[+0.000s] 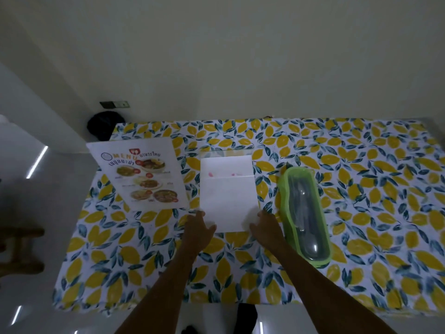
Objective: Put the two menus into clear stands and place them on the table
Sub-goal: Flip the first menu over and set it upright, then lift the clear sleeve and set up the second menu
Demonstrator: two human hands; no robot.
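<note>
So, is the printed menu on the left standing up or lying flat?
Lying flat: the printed menu rests face up on the tablecloth, not in a stand.

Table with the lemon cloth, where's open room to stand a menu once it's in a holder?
The widest bare stretch is right of the green container, out to the table edge. The near strip is open apart from the forearms. It is crowded on the left: printed menu, white sheet, left hand, right hand.

Menu (140,175) left of sheet (228,192); cutlery box (304,214) right.
</note>
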